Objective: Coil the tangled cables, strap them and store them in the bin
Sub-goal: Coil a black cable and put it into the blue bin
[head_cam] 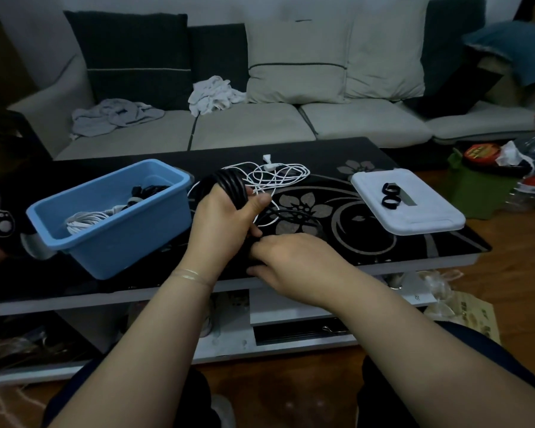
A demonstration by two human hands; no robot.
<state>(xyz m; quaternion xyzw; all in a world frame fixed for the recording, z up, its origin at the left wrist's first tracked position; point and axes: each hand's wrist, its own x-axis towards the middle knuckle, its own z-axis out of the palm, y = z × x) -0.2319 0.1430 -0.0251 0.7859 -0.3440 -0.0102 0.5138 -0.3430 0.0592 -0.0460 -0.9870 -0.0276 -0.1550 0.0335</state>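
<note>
My left hand (221, 220) grips a coil of black cable (229, 183), several loops wound around its fingers, held above the black floral table (368, 251). My right hand (294, 261) sits just below it with fingers curled on the loose black strand (286, 214) that trails over the table. A tangled white cable (275, 174) lies behind the coil. The blue bin (112, 217) at the left holds a coiled white cable (87, 220) and dark coiled cables. Two black straps (389, 196) rest on the white bin lid (408, 202) at the right.
A sofa (260, 125) with cushions and crumpled cloths runs behind the table. A green stool with containers (482, 180) stands at the far right. A plush toy (0, 223) sits at the left edge. Bags lie on the floor by the table's right end.
</note>
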